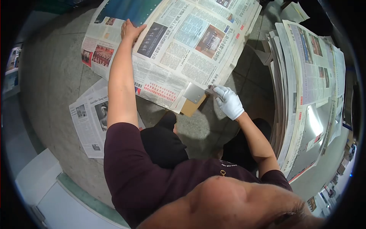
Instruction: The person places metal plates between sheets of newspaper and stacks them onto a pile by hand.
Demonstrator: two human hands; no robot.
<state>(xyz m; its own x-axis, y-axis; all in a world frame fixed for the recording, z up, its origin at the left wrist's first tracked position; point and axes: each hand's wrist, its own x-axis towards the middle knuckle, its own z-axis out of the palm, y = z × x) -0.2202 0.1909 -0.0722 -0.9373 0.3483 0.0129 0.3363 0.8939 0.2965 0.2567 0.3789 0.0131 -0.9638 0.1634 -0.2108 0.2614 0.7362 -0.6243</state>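
Observation:
A large printed newspaper sheet (171, 57) lies spread in front of me at an angle. My left hand (131, 31) rests bare on its upper left part, fingers spread. My right hand (227, 101), in a white glove, is closed beside the sheet's near right corner. Its fingertips are by the edge of a shiny metal plate (194, 92), which lies over the newspaper's near edge. Whatever the curled fingers hold is hidden. A brown board-like piece (193, 107) sticks out below the plate.
A thick pile of newspapers (316, 61) stands to the right, with a shiny metal sheet (310, 131) against its near side. A loose newspaper page (89, 122) lies on the grey floor (53, 80) at left. My knees are below the work.

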